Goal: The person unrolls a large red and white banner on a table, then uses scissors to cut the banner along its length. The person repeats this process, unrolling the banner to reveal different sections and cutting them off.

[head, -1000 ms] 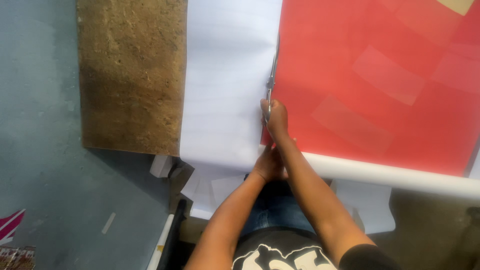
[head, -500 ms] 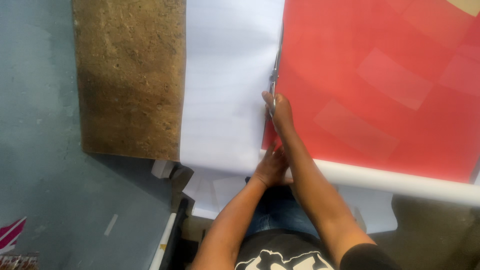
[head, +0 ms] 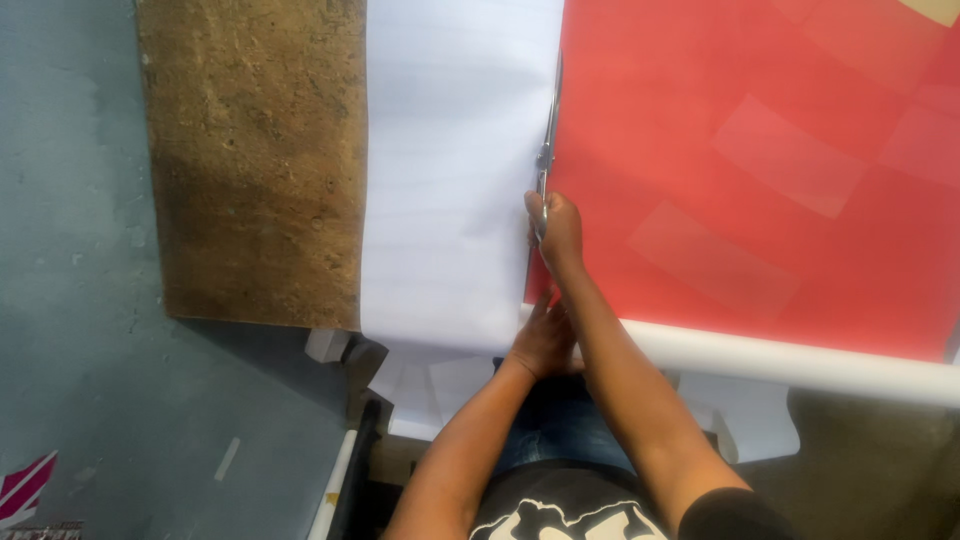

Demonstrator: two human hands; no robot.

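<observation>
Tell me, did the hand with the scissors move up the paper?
Yes. The right hand with the scissors slid farther from the white roll, along the red sheet's edge.

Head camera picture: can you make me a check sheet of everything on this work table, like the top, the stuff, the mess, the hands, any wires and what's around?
Surface: brown worktable, rough and worn, partly bare on the left.
Job's things: white sheet lies beside a red sheet; scissors point away along the line where they meet; a white roll runs along the near edge.
Clutter: white paper offcuts hang below the table edge.
Grippers: right hand grips the scissor handles; left hand presses at the sheet's near edge.
Cables: nothing seen.
Surroundings: grey-blue floor; a red and white scrap at the lower left.
</observation>
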